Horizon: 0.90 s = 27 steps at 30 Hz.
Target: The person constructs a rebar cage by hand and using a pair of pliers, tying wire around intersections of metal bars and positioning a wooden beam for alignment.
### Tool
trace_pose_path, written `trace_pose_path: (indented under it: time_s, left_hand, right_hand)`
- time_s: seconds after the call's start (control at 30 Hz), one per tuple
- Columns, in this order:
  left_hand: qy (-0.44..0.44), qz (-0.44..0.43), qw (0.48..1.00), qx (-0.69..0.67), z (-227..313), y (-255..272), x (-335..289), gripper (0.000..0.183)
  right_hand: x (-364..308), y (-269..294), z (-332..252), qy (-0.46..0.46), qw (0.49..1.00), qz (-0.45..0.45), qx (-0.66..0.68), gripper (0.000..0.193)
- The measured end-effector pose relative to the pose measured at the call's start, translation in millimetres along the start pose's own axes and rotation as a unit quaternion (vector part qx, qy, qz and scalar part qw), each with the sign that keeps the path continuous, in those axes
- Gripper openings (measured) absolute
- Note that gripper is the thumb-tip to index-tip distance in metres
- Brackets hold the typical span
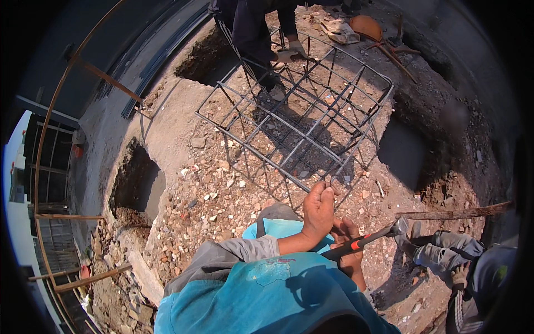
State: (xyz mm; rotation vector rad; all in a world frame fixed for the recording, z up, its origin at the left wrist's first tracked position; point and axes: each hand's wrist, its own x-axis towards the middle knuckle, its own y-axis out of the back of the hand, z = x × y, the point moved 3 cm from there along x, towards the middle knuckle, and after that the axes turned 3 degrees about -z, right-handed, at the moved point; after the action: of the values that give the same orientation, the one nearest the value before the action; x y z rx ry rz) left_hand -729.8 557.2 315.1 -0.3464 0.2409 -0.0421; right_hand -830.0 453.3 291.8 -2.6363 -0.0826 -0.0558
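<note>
A square cage of tied steel rebar (267,161) stands tilted over the rubble in front of me. At its near corner my left hand (318,214) is closed on the bar, thumb and fingers pinched together. Just below it, to the right, my right hand (350,260) grips a hammer (367,240) with a black and red handle. The metal head points right, away from the cage. Part of my right hand is hidden behind the handle. On the cage's far side a co-worker's gloved hands (289,54) touch the bars.
Dug pits with grey bottoms lie at left (146,189), at right (403,150) and behind the cage (208,58). A second person (461,261) is close at lower right, beside a wooden pole (456,214). An orange hard hat (366,28) rests at the back. Broken stones cover the ground.
</note>
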Motion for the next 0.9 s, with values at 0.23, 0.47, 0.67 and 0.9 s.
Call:
trace_pose_path:
  time_s: [0.23, 0.47, 0.67, 0.9]
  left_hand:
    - [-0.261, -0.104, 0.929, 0.240, 23, 3, -17, 0.015]
    - [-0.204, -0.064, 0.895, 0.391, -12, 49, 6, 0.009]
    - [-0.113, 0.061, 0.828, 0.546, -28, 225, 6, 0.014]
    - [-0.002, 0.115, 0.735, 0.668, 6, 343, -27, 0.018]
  right_hand:
    - [7, 2, -29, -0.113, 0.971, 0.106, 0.181, 0.073]
    - [3, 66, 74, -0.167, 0.904, 0.326, 0.220, 0.048]
    - [-5, 104, 245, -0.126, 0.747, 0.589, 0.281, 0.014]
    - [42, 47, 348, -0.204, 0.699, 0.613, 0.306, 0.012]
